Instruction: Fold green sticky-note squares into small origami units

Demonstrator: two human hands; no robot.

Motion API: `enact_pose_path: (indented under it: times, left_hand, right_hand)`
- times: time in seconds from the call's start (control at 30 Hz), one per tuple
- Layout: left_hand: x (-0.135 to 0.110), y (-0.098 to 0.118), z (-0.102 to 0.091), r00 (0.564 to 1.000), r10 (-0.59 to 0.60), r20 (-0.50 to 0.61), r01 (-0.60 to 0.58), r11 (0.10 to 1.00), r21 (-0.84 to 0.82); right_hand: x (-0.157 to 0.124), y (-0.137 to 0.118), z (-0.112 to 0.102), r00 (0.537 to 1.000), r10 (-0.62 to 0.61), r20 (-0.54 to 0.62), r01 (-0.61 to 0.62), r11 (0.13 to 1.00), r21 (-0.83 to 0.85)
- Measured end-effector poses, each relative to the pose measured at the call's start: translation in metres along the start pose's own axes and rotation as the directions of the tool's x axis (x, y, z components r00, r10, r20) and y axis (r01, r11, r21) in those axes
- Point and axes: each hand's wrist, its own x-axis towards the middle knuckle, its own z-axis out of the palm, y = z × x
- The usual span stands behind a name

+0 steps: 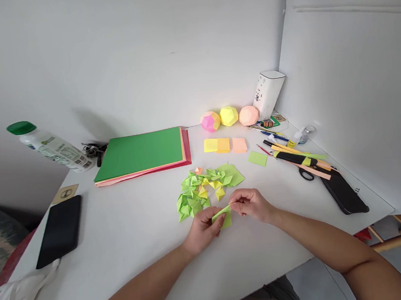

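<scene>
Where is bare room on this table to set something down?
Largest bare patch: between the phone, the paper stack and the left hand. Smaller one: between the right forearm and the scissors. Crowded: around the folded pieces and paper strips.

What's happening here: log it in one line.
left grip: holds green paper | right grip: at its edge | folded paper pieces: heaped beyond | paper balls: by wall

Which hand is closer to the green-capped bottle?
Left. The left hand grips the green paper, well to the right of the bottle and nearer the viewer; the right hand, at the paper's edge, is even farther right.
</scene>
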Motion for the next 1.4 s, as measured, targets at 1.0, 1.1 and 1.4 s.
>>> enact_pose_path:
  times: [1.0, 1.1, 1.4]
  left_hand:
    - [0.004, 0.006, 0.000, 0.992, -0.125, -0.018, 0.117, 0.965, -0.236]
    - [0.005, 0.005, 0.000, 0.994, -0.109, -0.018, 0.103, 0.970, -0.221]
    - [0.004, 0.004, -0.002, 0.994, -0.111, -0.018, 0.101, 0.950, -0.295]
  right_hand:
    - [-0.005, 0.007, 0.001, 0.998, -0.056, 0.036, 0.062, 0.980, -0.190]
    - [-0.005, 0.010, 0.001, 0.998, -0.034, 0.050, 0.044, 0.977, -0.210]
    - [-0.005, 0.008, 0.003, 0.997, -0.049, 0.065, 0.059, 0.984, -0.169]
